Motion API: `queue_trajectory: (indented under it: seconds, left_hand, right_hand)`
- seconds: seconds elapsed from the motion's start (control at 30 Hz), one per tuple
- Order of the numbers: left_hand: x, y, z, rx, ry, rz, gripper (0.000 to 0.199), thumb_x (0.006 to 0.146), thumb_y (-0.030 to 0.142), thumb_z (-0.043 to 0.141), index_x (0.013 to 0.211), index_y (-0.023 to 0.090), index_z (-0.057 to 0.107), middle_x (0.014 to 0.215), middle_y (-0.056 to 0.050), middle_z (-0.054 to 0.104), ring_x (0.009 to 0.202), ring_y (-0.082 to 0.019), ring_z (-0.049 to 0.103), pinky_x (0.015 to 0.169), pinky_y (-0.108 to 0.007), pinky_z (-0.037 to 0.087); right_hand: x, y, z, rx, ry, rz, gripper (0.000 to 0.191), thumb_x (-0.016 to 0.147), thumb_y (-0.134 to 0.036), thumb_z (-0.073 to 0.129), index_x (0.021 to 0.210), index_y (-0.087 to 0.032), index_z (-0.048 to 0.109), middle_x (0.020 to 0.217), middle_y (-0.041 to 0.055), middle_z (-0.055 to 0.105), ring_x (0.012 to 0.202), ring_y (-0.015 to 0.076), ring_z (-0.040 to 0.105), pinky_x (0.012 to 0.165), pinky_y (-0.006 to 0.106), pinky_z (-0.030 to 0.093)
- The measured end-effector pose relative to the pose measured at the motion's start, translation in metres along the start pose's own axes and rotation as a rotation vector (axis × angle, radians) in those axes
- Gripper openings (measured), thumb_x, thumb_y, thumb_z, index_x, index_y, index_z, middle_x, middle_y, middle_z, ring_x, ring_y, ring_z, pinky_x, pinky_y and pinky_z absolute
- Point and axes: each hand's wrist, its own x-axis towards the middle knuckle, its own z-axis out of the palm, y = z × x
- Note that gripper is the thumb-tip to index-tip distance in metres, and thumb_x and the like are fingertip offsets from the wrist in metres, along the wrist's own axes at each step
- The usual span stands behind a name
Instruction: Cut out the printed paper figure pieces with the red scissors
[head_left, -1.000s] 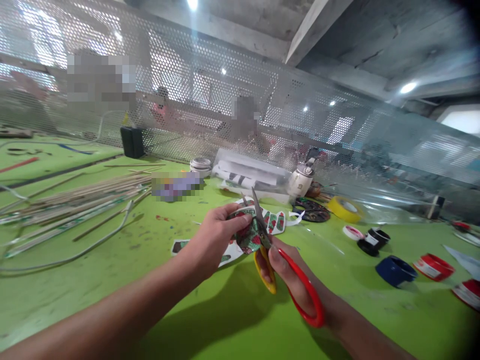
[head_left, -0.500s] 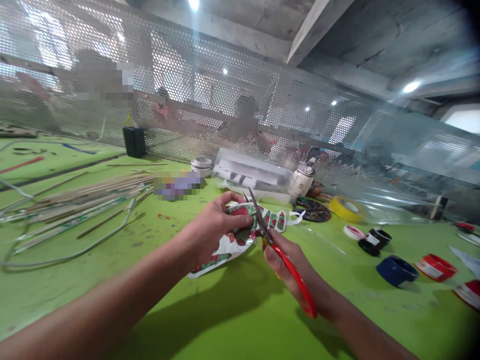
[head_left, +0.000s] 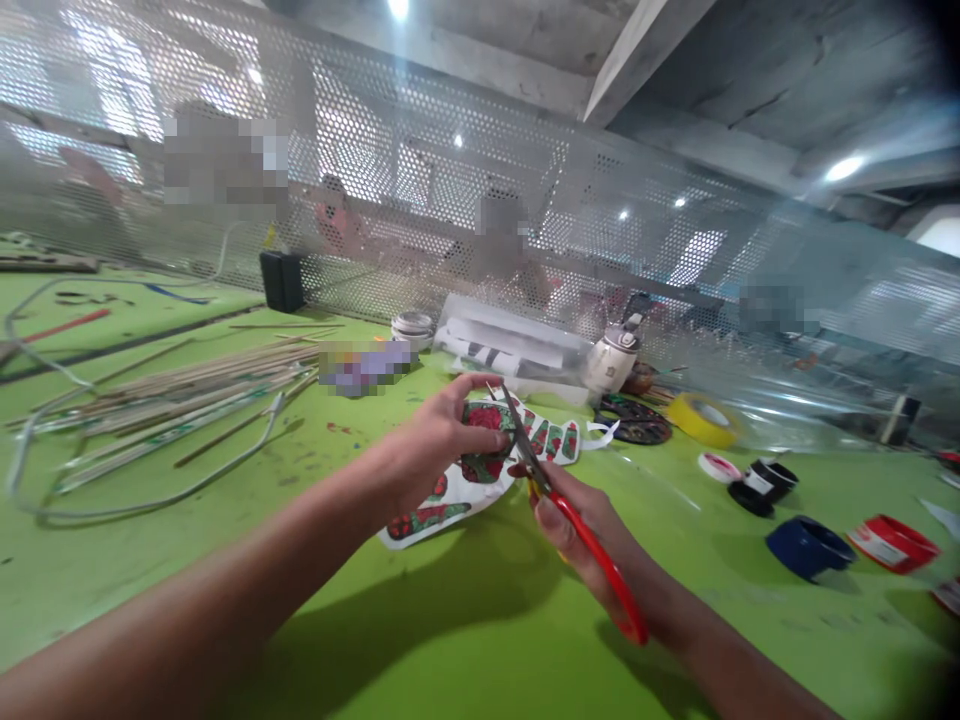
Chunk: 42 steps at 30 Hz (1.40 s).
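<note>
1. The printed sheet (head_left: 484,468), white with red and green patterned shapes, is pinched between the thumb and fingers of the left hand (head_left: 431,445).
2. The scissors (head_left: 536,475), red and yellow at the handles, are gripped by the right hand (head_left: 581,515), with its fingers curled around them. The blades are parted at the tips and pointed away from the wearer, by the left thumb and over the sheet.
3. The sheet is held above the green bench (head_left: 420,640), in front of the clear-wrapped white rolls (head_left: 514,350).
4. To the left, thin sticks (head_left: 202,385) are laid in a loose bundle, partly ringed by a pale cable (head_left: 112,515).
5. To the right, a yellow tape roll (head_left: 703,420), a black container (head_left: 772,482), a blue ring (head_left: 806,548) and a red ring (head_left: 892,543) are spread out.
6. Behind the bench, people are partly seen through a perforated screen (head_left: 420,220).
</note>
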Motion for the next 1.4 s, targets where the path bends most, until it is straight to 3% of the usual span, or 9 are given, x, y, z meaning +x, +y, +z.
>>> queue_trajectory:
  seconds: [0.37, 0.67, 0.87, 1.03, 1.17, 1.4]
  left_hand:
    - [-0.004, 0.013, -0.007, 0.094, -0.111, -0.030, 0.080, 0.068, 0.002, 0.067, 0.139, 0.020, 0.035, 0.065, 0.002, 0.061, 0.052, -0.013, 0.060, 0.048, -0.022, 0.047]
    - [0.001, 0.008, -0.015, 0.153, -0.138, -0.030, 0.076, 0.069, 0.005, 0.068, 0.137, 0.022, 0.039, 0.067, 0.001, 0.061, 0.055, -0.014, 0.060, 0.047, -0.021, 0.042]
    - [0.000, 0.012, -0.016, 0.158, -0.133, -0.057, 0.075, 0.069, 0.003, 0.067, 0.137, 0.021, 0.040, 0.070, 0.000, 0.063, 0.057, -0.014, 0.062, 0.049, -0.022, 0.044]
    - [-0.001, 0.014, -0.017, 0.162, -0.140, -0.064, 0.073, 0.070, 0.002, 0.067, 0.135, 0.020, 0.041, 0.071, 0.001, 0.064, 0.057, -0.012, 0.062, 0.051, -0.021, 0.048]
    - [-0.001, 0.017, -0.017, 0.156, -0.173, -0.083, 0.074, 0.070, 0.002, 0.068, 0.136, 0.017, 0.038, 0.070, 0.000, 0.065, 0.054, -0.012, 0.062, 0.050, -0.020, 0.049]
    - [-0.001, 0.019, -0.019, 0.150, -0.209, -0.106, 0.073, 0.071, 0.003, 0.068, 0.135, 0.017, 0.038, 0.067, 0.003, 0.064, 0.051, -0.010, 0.060, 0.049, -0.020, 0.049]
  right_hand:
    - [-0.001, -0.002, -0.004, 0.005, -0.076, -0.003, 0.048, 0.093, -0.054, 0.047, 0.114, -0.011, 0.055, 0.076, -0.0020, 0.042, 0.065, 0.0128, 0.034, 0.059, 0.026, 0.032]
    - [-0.001, -0.004, -0.004, -0.007, -0.085, 0.016, 0.047, 0.094, -0.053, 0.047, 0.111, -0.011, 0.057, 0.075, -0.0025, 0.041, 0.065, 0.0124, 0.034, 0.059, 0.026, 0.032]
    - [-0.001, 0.000, -0.004, -0.015, -0.083, 0.010, 0.043, 0.095, -0.048, 0.047, 0.116, -0.012, 0.056, 0.074, -0.0035, 0.039, 0.064, 0.0121, 0.032, 0.057, 0.024, 0.032]
    - [-0.002, 0.011, -0.006, -0.072, -0.101, -0.051, 0.037, 0.096, -0.046, 0.046, 0.118, -0.018, 0.056, 0.082, -0.0012, 0.050, 0.069, 0.0133, 0.039, 0.063, 0.025, 0.038]
    - [-0.002, 0.010, -0.007, -0.087, -0.104, -0.035, 0.035, 0.095, -0.046, 0.047, 0.112, -0.017, 0.058, 0.078, -0.0019, 0.046, 0.070, 0.0143, 0.040, 0.062, 0.025, 0.037]
    - [-0.002, 0.008, -0.006, -0.084, -0.104, -0.048, 0.037, 0.095, -0.046, 0.046, 0.116, -0.017, 0.058, 0.079, -0.0010, 0.046, 0.070, 0.0152, 0.040, 0.062, 0.026, 0.037]
